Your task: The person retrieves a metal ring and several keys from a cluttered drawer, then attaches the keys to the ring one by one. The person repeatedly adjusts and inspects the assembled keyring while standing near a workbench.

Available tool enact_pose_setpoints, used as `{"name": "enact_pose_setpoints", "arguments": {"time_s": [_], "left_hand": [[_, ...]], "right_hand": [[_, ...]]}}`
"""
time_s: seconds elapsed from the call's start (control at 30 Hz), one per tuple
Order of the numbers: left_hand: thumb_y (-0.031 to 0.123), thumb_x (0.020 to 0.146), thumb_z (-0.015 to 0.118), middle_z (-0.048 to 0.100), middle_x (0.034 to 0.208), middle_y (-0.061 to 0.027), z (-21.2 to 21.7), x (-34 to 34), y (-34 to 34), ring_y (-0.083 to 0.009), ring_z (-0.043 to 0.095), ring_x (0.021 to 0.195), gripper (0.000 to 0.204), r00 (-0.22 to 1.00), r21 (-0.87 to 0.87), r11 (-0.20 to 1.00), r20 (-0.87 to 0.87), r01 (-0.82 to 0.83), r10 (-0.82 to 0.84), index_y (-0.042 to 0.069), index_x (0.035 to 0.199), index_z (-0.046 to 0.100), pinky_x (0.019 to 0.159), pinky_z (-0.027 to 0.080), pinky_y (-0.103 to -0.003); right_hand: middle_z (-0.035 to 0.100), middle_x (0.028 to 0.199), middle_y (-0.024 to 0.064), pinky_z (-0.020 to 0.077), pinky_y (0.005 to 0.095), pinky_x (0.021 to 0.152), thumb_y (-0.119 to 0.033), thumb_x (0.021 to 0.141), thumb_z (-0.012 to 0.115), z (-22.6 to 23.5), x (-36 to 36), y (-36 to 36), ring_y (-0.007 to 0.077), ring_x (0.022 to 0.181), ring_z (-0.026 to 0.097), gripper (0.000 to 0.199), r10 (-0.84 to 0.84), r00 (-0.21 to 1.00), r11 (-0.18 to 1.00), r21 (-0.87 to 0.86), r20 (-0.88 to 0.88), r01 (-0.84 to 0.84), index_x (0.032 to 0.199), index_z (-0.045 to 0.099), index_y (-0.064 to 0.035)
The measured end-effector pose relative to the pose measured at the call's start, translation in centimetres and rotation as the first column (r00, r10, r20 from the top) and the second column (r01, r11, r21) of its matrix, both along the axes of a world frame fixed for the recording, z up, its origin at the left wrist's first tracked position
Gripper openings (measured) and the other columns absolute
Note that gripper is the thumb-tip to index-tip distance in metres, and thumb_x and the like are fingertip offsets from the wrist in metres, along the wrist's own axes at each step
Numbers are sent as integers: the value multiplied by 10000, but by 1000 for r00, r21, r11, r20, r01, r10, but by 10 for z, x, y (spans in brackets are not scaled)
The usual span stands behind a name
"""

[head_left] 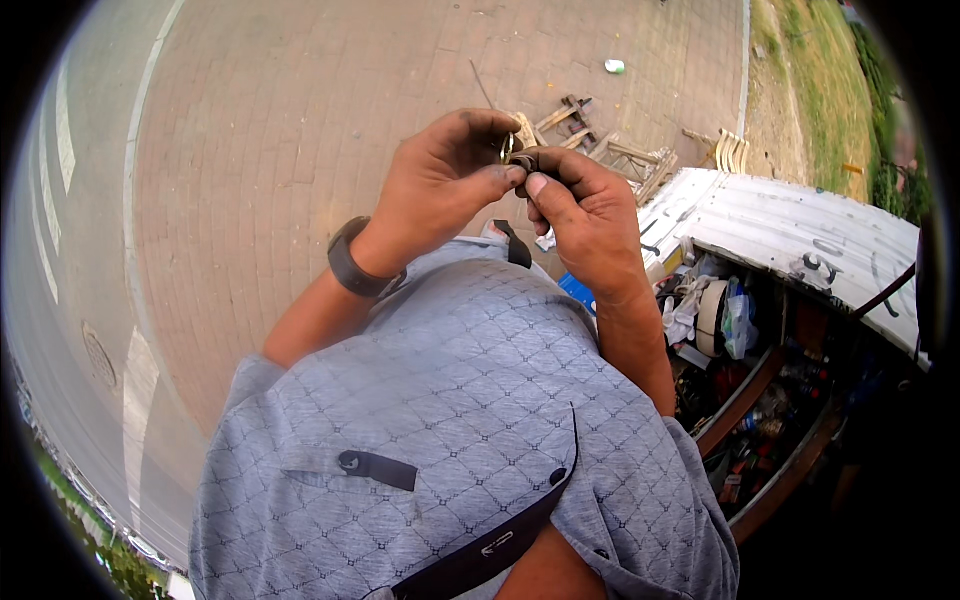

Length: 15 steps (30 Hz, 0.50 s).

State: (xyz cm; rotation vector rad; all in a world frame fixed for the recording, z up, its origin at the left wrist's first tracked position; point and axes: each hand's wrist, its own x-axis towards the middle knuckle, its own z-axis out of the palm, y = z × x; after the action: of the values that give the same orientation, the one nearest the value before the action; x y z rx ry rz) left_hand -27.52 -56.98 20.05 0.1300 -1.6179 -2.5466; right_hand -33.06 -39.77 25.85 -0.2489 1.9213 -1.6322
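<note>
My left hand (432, 188) and my right hand (592, 212) meet in front of my chest, raised above the pavement. Between their fingertips is a small dark metal piece (521, 161) with a rounded, ring-like look; its exact kind is too small to make out. A shiny, brassy curved edge (508, 148) shows beside it, inside the curl of my left fingers. The left thumb and fingers pinch from one side, while the right thumb and bent forefinger grip from the other. Dark smudges mark the fingertips. Part of the piece is hidden behind the fingers.
To my right stands a white metal box or cart with a raised lid (790, 215), its inside crowded with a white roll (711, 318), plastic bags and small parts. Wooden stools or frames (630, 155) stand on the brick pavement (290, 120) ahead. A can (614, 67) lies farther off.
</note>
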Motion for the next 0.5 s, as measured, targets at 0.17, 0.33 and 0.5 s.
{"name": "enact_pose_setpoints", "arguments": {"time_s": [0.17, 0.33, 0.5], "left_hand": [[-28, 909, 751, 723, 1117, -81, -1, 0, -1, -114, 690, 989, 395, 1000, -27, 999, 5, 17, -17, -8, 1284, 629, 814, 583, -249], [-43, 898, 753, 720, 1128, -85, 2, 1, -2, -114, 692, 976, 412, 1000, -61, 998, 5, 12, -11, -12, 1287, 624, 817, 587, -253], [-77, 892, 738, 714, 1149, -95, -4, 1, -7, -142, 696, 1016, 421, 998, -32, 998, -30, 56, -57, -17, 1291, 618, 878, 596, -285]], "right_hand": [[659, 859, 0, 471, 223, 620, -37, 974, 593, -4, -1, 3, 47, 705, 561, 199, 3, 1000, 1000, -28, 17, -3, 1124, 700, 39], [664, 844, 4, 473, 220, 616, -100, 980, 665, -5, -2, 4, 58, 696, 573, 200, 8, 998, 997, -75, 62, -3, 1116, 709, 39], [691, 852, 23, 498, 224, 609, -145, 987, 694, -13, -4, 10, 70, 695, 603, 224, -20, 979, 986, -158, 201, 52, 1121, 716, 33]]}}
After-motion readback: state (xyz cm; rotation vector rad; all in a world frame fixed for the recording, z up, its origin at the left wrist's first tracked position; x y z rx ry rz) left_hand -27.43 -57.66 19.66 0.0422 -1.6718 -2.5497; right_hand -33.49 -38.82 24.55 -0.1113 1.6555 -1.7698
